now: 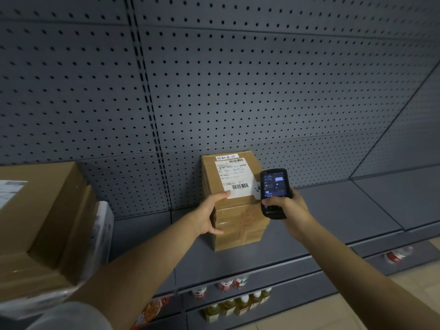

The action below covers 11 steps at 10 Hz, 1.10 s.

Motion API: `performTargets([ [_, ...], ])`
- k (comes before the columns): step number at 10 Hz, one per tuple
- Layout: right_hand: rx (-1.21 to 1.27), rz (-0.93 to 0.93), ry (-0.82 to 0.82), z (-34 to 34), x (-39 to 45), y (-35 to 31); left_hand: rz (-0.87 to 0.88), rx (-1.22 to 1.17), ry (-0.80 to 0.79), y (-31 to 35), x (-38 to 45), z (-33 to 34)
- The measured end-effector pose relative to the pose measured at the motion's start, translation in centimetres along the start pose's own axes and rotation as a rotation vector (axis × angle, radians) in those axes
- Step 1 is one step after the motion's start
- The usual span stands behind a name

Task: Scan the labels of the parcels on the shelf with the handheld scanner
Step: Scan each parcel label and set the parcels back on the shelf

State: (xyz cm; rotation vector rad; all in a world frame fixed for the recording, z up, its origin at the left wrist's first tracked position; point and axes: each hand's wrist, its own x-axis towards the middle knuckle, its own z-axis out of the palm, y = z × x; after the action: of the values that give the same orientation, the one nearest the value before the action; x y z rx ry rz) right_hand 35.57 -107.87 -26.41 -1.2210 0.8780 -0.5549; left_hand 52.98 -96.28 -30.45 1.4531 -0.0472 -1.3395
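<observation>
A brown cardboard parcel [240, 220] stands on the grey shelf [333, 217], against the pegboard back. A white shipping label [234, 177] with barcodes covers its upper face. My left hand [212, 213] grips the parcel's left edge, thumb lying on the label's lower corner. My right hand [289, 210] holds a black handheld scanner [273, 192] just right of the label, its lit screen facing me and its top end close to the parcel.
Large cardboard boxes [40, 225] and a white wrapped packet [103, 234] fill the shelf at left. Lower shelves hold several drink bottles [238, 303] and a snack bag [152, 310]. The perforated back panel [238, 79] rises behind.
</observation>
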Motion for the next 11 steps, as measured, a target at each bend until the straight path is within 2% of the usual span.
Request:
performTargets([
  [2,0.015,-0.088,-0.056,1.9,-0.2,-1.0,0.028,0.051,-0.001,0.6,-1.6,-1.0],
  [3,0.019,-0.108,-0.120,4.4,0.0,-1.3,0.054,0.175,0.107,1.0,-3.6,-2.8],
  [4,0.017,-0.129,-0.203,8.1,-0.2,-1.4,0.150,0.303,0.174,1.1,-5.3,-6.5],
  [5,0.017,-0.142,-0.285,12.5,-1.3,-0.9,0.277,0.536,0.279,1.4,-8.2,-10.5],
  [6,0.050,-0.127,-0.370,16.9,-2.8,0.3,0.458,0.657,0.460,1.7,-12.2,-14.1],
  [7,0.088,-0.072,-0.475,21.2,-4.3,1.4,0.571,0.614,0.618,2.3,-15.7,-18.5],
  [8,0.093,-0.004,-0.535,25.7,-6.1,2.2,0.607,0.645,0.646,2.7,-18.8,-24.0],
  [9,0.080,0.025,-0.566,30.2,-7.8,3.3,0.676,0.520,0.653,2.7,-19.9,-27.7],
  [10,0.077,0.049,-0.564,33.9,-9.2,4.1,0.675,0.511,0.671,3.4,-21.1,-31.4],
  [11,0.065,0.047,-0.584,36.8,-10.1,4.5,0.672,0.588,0.653,3.5,-22.3,-34.4],
])
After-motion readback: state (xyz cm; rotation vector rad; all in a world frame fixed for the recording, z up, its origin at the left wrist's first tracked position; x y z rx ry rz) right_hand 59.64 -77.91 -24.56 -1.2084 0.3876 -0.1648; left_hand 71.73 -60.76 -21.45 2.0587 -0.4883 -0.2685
